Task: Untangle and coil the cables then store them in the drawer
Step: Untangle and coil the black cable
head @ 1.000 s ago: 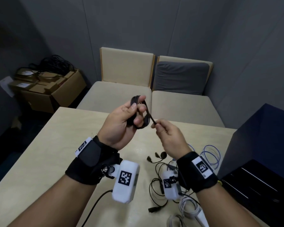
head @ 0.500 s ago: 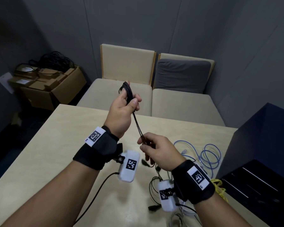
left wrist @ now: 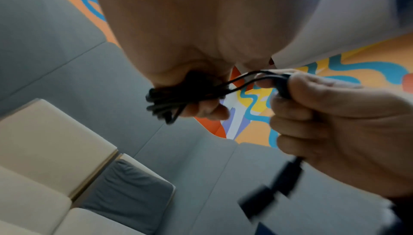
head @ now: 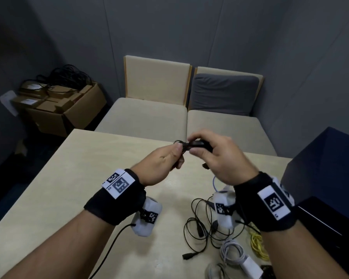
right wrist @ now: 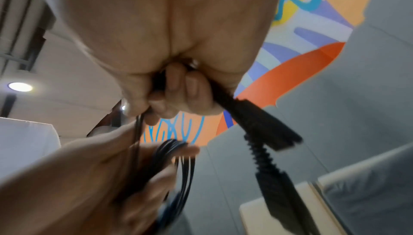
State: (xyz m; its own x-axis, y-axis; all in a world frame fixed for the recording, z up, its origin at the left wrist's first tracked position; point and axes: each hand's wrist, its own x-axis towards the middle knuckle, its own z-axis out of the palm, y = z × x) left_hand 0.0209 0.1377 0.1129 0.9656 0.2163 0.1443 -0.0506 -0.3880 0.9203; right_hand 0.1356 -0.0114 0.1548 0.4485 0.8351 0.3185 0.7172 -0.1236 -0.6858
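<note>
Both hands meet above the far middle of the table (head: 73, 178). My left hand (head: 165, 160) grips a small bundle of coiled black cable (left wrist: 170, 99), its loops sticking out below the fingers (right wrist: 183, 164). My right hand (head: 206, 150) pinches two strands of the same black cable (left wrist: 245, 79) and curls round its plug ends (right wrist: 263, 125), which hang below the palm. The black cable (head: 189, 146) runs short and taut between the two hands. The drawer unit (head: 330, 208) stands dark at the right edge.
A tangle of thin black cables (head: 206, 224) lies on the table under my right wrist, with white cables (head: 234, 252), a yellow cable (head: 258, 246) and a bit of blue cable (head: 215, 180). Beige seats (head: 149, 117) stand beyond the table; cardboard boxes (head: 63, 109) sit far left.
My left hand came down from head height to just above the table. My right hand rose and closed in on it, so the long strand between them is now short.
</note>
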